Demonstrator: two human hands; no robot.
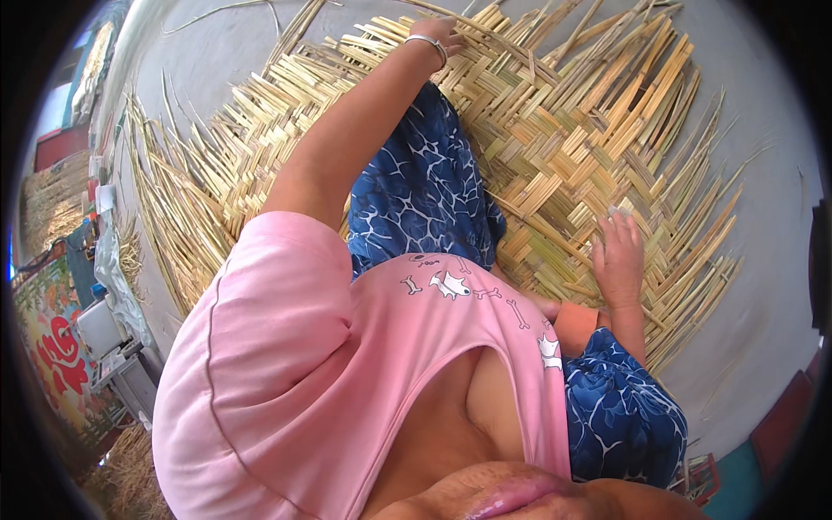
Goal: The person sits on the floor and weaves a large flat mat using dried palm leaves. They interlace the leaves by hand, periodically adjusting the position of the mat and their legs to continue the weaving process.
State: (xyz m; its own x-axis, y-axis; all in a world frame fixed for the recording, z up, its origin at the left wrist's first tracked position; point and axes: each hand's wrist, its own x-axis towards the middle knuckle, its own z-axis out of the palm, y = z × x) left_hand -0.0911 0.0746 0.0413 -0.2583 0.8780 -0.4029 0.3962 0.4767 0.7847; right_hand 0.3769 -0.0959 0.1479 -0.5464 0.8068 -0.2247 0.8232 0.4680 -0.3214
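Fingers unclenched, the right hand (619, 253) rests on a flat, straw-yellow woven reed mat (598, 143). The left hand (441, 36) is at its far side; I cannot tell its grip.

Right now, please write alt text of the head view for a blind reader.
A woven mat of pale, loose-ended strips lies before a person in pink, left hand far forward over it, right hand closer.

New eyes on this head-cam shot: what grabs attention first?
The big pale-gold woven mat across the upper half, its loose strips fanning over the grey floor. Then the pink top, lower middle; the left hand near the top edge, the right hand at the mat's right.
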